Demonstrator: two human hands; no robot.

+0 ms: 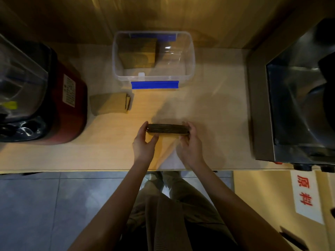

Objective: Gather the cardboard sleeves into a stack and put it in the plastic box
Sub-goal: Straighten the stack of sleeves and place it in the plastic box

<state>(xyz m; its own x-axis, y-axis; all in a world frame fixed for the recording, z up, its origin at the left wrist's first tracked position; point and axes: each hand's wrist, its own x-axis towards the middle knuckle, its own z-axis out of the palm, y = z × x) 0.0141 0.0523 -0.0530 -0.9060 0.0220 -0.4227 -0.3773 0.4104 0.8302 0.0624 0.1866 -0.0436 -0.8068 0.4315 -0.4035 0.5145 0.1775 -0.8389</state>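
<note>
A stack of brown cardboard sleeves (167, 129) stands on edge on the wooden counter, held at both ends. My left hand (145, 142) grips its left end and my right hand (190, 145) grips its right end. A second, smaller pile of sleeves (110, 104) lies flat to the left, a little in front of the box. The clear plastic box (190, 57) with blue clips sits at the back of the counter, lid off, with some sleeves (139, 53) inside its left half.
A red machine with a clear cover (68, 105) stands at the left. A steel appliance (293, 105) fills the right side. The counter's front edge (90, 170) runs below my hands. A wooden wall rises behind the box.
</note>
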